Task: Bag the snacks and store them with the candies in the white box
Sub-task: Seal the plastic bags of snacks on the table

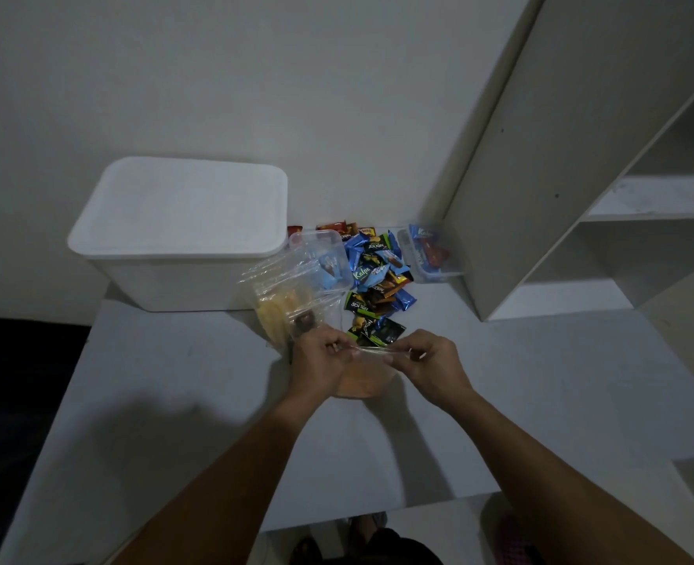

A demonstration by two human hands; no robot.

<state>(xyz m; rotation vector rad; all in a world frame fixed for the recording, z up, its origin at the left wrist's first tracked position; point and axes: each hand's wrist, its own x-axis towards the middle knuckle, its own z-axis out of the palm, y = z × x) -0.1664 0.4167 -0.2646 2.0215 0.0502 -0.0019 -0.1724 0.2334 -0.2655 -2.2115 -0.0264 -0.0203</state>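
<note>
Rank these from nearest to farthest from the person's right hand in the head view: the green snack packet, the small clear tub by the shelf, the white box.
1. Green snack packet, just beyond the right hand.
2. Small clear tub, farther back, beside the shelf unit.
3. White box, far left, lid on.

Grey table (541, 401) stands against a pale wall (296, 75). White open shelving (581, 197) rests at right rear.

The pale desk (541, 401) carries a lidded white box (178, 234) at ten o'clock, loose snack packets (378, 283) at twelve (blue, green, brown), a clear tub (429, 256) at one, and filled clear bags (288, 303) near centre.
</note>
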